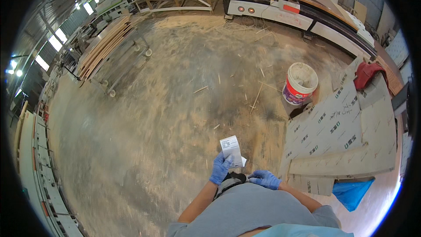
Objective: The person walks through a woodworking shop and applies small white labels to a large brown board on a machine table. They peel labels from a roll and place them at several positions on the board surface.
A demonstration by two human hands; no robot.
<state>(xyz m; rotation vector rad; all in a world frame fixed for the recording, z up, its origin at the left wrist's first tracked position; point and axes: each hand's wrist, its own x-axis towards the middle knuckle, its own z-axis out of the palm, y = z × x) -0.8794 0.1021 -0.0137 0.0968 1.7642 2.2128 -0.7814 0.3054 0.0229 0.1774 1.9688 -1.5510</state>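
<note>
Gripping curled paper strip (232, 150), gloved left hand (221, 168)

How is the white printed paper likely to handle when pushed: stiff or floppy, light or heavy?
The white printed paper is probably bendable, since it looks thin and seems to curve along its length. It is likely light: only the gloved left hand appears to support it, gripping near its lower left edge.
</note>
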